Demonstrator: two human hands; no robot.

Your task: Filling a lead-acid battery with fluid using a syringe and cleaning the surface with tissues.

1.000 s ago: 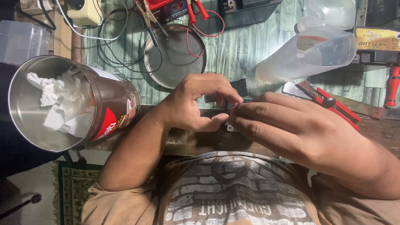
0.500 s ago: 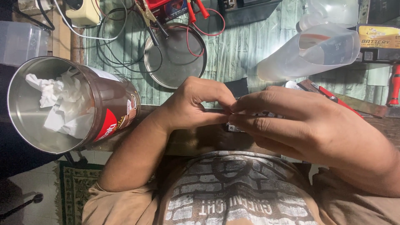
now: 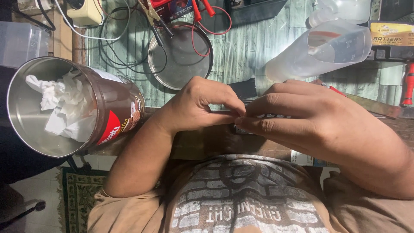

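Both hands, left hand and right hand, were pinched together on a small dark part (mostly hidden), which could've slipped toward the tin at 9 o'clock.

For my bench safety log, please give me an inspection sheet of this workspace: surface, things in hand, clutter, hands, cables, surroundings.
Surface: green wood-plank bench top, brown front edge.
Things in hand: small dark part, mostly hidden between the fingertips; kind cannot be told.
Clutter: brown-and-red metal tin with crumpled white tissue; round shallow metal dish; clear plastic jug lying on its side; red-handled tool.
Hands: left hand and right hand pinch the part together.
Cables: red, black and white wires, tangled.
Surroundings: patterned green rug on the floor.
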